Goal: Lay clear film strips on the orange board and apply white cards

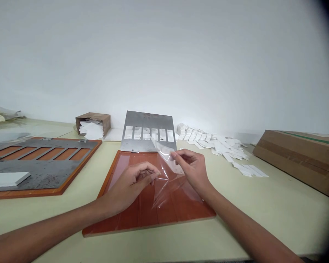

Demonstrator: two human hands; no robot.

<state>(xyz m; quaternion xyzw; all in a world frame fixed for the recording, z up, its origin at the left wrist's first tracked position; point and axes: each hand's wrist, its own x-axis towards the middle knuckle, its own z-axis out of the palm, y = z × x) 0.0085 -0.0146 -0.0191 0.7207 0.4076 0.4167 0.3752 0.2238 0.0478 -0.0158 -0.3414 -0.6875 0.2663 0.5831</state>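
A crumpled sheet of clear plastic film (167, 182) hangs between both my hands above a red-brown board (131, 215). My left hand (134, 182) pinches the film's left edge with closed fingers. My right hand (192, 168) pinches its upper part, thumb and forefinger pressed together. A hinged metal stencil plate (148, 122) with several rectangular slots stands tilted up at the far edge of the board.
At the left lies a second board with a grey slotted plate (41, 160) and a white slab (7, 178) on it. A small open carton of white pieces (93, 124) stands behind. White cards (222, 146) are scattered at the right, beside a large cardboard box (301, 157).
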